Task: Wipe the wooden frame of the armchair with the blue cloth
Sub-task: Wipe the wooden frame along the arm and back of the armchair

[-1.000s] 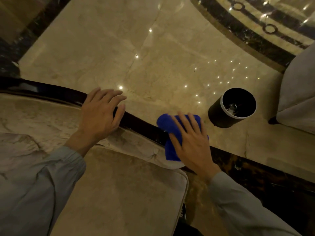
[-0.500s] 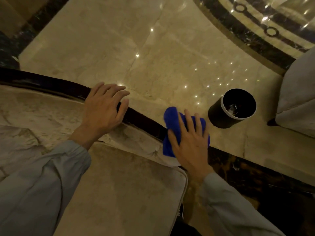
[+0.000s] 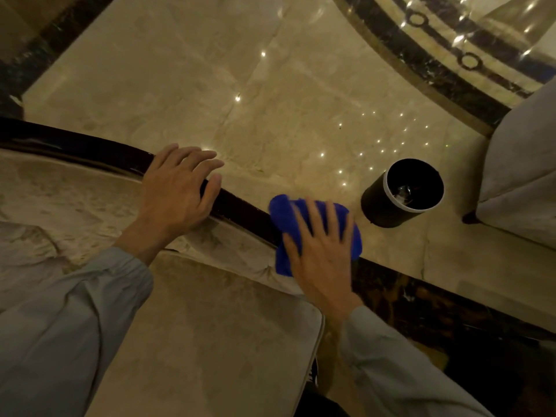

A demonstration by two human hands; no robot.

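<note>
Two hands are being kept on the dark wooden frame (image 3: 237,206): the blue cloth (image 3: 281,212), pressed under the flat, open right hand (image 3: 322,254), has been slid slightly leftward along it, so wiping is progressing; the left hand (image 3: 177,194) is bracing, empty.

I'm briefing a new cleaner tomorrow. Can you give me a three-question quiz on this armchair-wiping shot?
1. True or false: the right hand presses the blue cloth flat on the dark wooden frame.
2. What does the left hand rest on? A) the bin B) the frame's top edge C) the floor
3. Which object stands on the marble floor beyond the cloth?

Key: 1 true; 2 B; 3 the black cylindrical bin.
</note>
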